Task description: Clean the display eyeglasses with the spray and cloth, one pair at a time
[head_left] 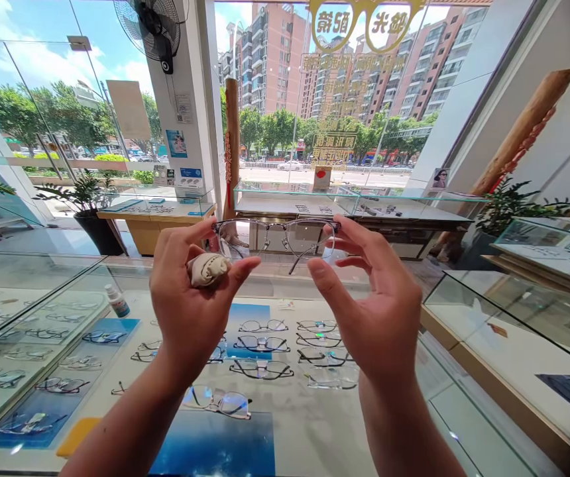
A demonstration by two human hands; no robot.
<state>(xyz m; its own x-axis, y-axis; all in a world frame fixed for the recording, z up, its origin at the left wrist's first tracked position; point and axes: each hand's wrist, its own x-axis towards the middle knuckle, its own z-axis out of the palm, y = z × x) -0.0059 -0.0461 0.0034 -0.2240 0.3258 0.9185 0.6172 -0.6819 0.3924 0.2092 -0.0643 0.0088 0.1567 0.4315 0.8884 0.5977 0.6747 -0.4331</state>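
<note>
Where the forearms [138,407] rise from the lower edge at 7 and 5 o'clock, they cover part of the near display case [315,440] and of a yellow object [77,436]. The left hand [185,308], at 8 o'clock, grasps one end of the eyeglasses [276,226] by the fingertips; its palm also retains a crumpled cream bundle [208,270], apparently cloth, its dark markings illegible. The right hand [379,308], at 4 o'clock, grasps the opposite end near the hinge; whether its thumb touches the temple cannot be told. The eyeglasses are at dial centre, level above the case: dark upper rims, clear rounded lenses, thin temples partly hidden.

At 6 o'clock, the near display case contains rows of thin-rimmed spectacles [262,343] on pale lining and glossy blue panels [215,440]. Between 8 and 9 o'clock is a white spray bottle [116,302]; whether inside or on the glass is unclear. Farther back, at 12 o'clock, a glass counter [265,207] contains more frames. At 11 o'clock, the upper edge cuts off a wire-grille fan [150,20]. At 1 o'clock, reversed gold lettering [333,23] marks the window.
</note>
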